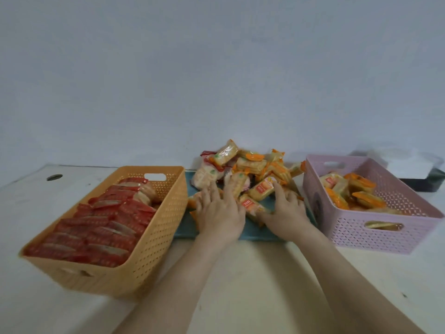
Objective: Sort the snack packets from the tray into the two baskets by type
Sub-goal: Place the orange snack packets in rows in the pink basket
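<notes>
- Your left hand [218, 210] lies palm down on the near left part of the heap [252, 165], fingers spread and fairly straight, pressing on packets and curled round none.
- Your right hand [286, 210] rests on the near right part of the heap, with its fingertips against one orange-and-yellow packet [262, 188] and its thumb beside another. You cannot tell from here whether it pinches either one.
- The heap sits on the tray [185, 227], a teal one in the middle of the surface [252, 273], between the two baskets. It is mostly orange-and-yellow packets, with a few red-edged ones at its back left.
- The orange basket [166, 213] stands to your left, just beside the tray. It holds red packets [101, 225] laid in overlapping rows that fill most of it.
- The pink basket [361, 235] stands to your right, close to the tray. It holds orange packets [356, 191] in a loose pile at its far end.
- Behind the pink basket, a dark box [423, 184] with something white on top is blurred.
- A round hole [54, 177] shows in the surface at far left.
</notes>
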Demonstrator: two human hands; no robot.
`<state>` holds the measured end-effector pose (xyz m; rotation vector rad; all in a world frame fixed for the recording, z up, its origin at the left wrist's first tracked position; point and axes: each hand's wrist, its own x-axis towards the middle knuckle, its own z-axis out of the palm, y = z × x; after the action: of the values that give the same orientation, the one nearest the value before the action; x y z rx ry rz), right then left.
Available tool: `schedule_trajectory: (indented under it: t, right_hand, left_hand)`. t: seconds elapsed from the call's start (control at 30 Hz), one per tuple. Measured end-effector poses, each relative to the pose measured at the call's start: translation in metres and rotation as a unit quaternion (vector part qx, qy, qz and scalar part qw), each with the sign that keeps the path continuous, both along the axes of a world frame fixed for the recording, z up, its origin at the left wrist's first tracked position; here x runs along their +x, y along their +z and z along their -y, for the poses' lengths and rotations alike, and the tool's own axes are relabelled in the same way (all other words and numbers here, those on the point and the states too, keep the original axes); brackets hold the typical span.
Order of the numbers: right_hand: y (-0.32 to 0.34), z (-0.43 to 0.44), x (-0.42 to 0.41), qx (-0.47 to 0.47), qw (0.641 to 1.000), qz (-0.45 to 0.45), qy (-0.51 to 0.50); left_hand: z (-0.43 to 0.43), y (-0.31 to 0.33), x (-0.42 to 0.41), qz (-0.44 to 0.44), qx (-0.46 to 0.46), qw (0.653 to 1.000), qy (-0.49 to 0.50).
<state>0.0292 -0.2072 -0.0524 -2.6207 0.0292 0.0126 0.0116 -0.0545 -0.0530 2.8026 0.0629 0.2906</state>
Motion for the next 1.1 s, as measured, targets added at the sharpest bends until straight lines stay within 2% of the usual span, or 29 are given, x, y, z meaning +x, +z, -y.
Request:
schedule_trajectory:
  t: [0.13,0.23,0.3,0.47,0.53,0.6,0.67,0.73,0.87,0.93,1.0,1.1]
  right_hand:
    - [-0.002,-0.004,0.016,0.068,0.997,0.009,0.026]
    - [-0.001,-0.002,0.026,0.152,0.984,0.010,0.095]
    - [0.002,0.002,0.029,0.191,0.972,0.008,0.139]
    - [0.017,0.010,0.018,0.182,0.966,-0.008,0.184]
    - [0.020,0.012,0.013,0.117,0.978,-0.014,0.173]
    - [0.022,0.013,0.008,0.059,0.988,0.024,0.140]
    - [0.032,0.017,-0.002,0.059,0.988,0.086,0.112]
    - [0.051,0.030,-0.015,0.141,0.974,0.145,0.098]
    - [0.097,0.081,-0.039,0.324,0.912,0.241,0.078]
    - [0.106,0.110,-0.044,0.297,0.910,0.283,0.052]
    - [0.104,0.137,-0.042,0.214,0.930,0.297,0.024]
    - [0.087,0.164,-0.039,0.135,0.965,0.223,0.022]
  left_hand:
    - [-0.004,-0.007,0.023,-0.082,0.066,0.993,0.048]
    - [0.013,-0.014,0.020,0.000,0.099,0.995,0.022]
    - [0.024,-0.017,0.019,0.062,0.079,0.995,-0.001]
    - [0.021,-0.021,0.023,0.117,0.012,0.993,0.004]
    - [0.019,-0.021,0.025,0.132,0.000,0.991,-0.019]
    - [0.020,-0.015,0.023,0.163,-0.092,0.981,-0.042]
    - [0.020,0.002,0.016,0.201,-0.223,0.953,-0.036]
    - [0.019,0.023,0.009,0.240,-0.291,0.926,-0.030]
    - [0.039,0.063,-0.008,0.288,-0.384,0.872,-0.098]
    - [0.062,0.076,-0.015,0.298,-0.372,0.868,-0.141]
    - [0.086,0.083,-0.019,0.298,-0.340,0.874,-0.180]
    - [0.120,0.082,-0.019,0.256,-0.295,0.889,-0.240]
